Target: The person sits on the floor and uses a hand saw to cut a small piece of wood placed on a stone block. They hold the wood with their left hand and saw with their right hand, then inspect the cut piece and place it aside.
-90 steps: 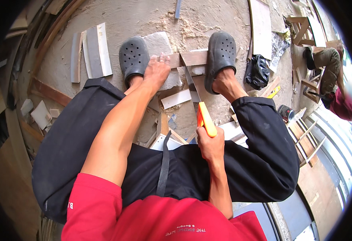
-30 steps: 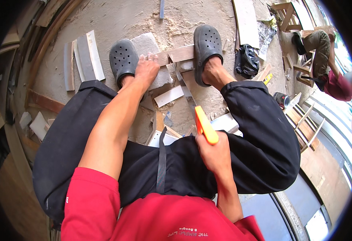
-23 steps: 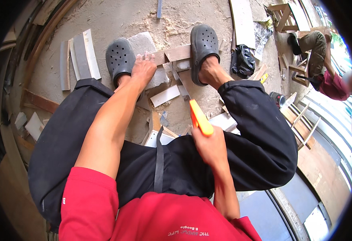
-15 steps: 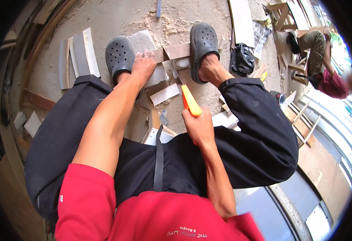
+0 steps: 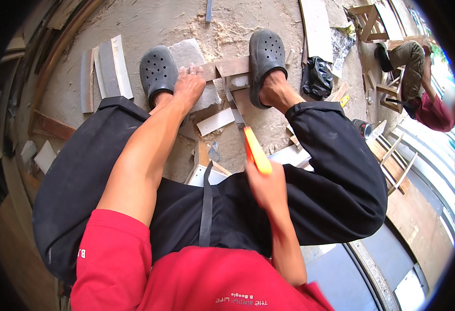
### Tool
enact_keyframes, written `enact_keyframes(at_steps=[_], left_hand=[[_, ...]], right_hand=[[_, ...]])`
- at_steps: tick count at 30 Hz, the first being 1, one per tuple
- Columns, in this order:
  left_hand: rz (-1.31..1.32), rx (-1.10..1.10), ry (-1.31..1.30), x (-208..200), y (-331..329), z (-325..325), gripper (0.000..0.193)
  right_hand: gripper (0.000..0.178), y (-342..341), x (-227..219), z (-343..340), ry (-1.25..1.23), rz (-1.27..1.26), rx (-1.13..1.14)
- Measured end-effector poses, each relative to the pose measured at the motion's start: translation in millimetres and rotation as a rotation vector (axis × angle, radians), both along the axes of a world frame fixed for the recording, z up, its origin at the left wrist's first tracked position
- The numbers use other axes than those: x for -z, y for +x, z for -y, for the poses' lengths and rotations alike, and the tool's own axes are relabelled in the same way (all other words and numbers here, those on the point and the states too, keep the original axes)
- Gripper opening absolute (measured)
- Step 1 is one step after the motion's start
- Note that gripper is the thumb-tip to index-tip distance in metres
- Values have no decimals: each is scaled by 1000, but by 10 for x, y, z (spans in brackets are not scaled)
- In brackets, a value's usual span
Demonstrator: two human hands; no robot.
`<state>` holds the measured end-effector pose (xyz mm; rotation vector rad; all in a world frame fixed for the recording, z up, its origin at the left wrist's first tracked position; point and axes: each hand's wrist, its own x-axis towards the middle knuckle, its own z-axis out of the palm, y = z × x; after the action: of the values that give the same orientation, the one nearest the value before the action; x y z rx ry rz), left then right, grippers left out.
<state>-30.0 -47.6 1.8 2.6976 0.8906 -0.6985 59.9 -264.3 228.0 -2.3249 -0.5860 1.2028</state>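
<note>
A narrow wooden board [image 5: 233, 66] lies crosswise between my two grey clogs. My left hand [image 5: 190, 86] holds its left part down, fingers bent over the wood beside the left clog [image 5: 157, 70]. In my right hand [image 5: 267, 185] is a handsaw [image 5: 258, 150] with an orange and yellow handle, gripped in closed fingers. The thin blade slants away from me and meets the board at a dark line left of the right clog [image 5: 267, 49]. A grey concrete block [image 5: 186, 50] lies at the board's left end, partly hidden by my hand and foot.
A white offcut [image 5: 215, 122] lies left of the blade. Several strips [image 5: 109, 67] rest at far left. A black plastic bag [image 5: 318, 82], a long pale board [image 5: 316, 31] and a tin can [image 5: 362, 128] are at right. Another person [image 5: 416, 78] sits at far right.
My right hand has drawn the saw back toward me and slightly right, so more of the blade shows. The left hand stays on the board; the whole view has shifted slightly.
</note>
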Motion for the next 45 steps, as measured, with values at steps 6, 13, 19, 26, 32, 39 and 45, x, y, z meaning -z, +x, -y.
enact_keyframes(at_steps=[6,13,19,26,32,39,45], left_hand=[[10,-42,-2,88,-49,-40,51],[27,5,-11,-37,7,-31,52],[54,-124,59,111,-22,104,55],[329,-249,72,75,68,147,65],[348,-220,26,12,75,-134,63],[894,-162,-48,-408,9,-391,60],[1220,-761,-1093,-1069,94,-275,63]], right_hand=[[24,82,-227,195,-20,-77,-6],[26,-89,78,-42,-66,25,-154],[18,63,-515,413,51,18,-92],[16,226,-614,469,178,-27,147],[17,364,-508,449,286,-25,208],[21,307,-364,386,433,-79,267],[22,194,-304,351,543,-90,224]])
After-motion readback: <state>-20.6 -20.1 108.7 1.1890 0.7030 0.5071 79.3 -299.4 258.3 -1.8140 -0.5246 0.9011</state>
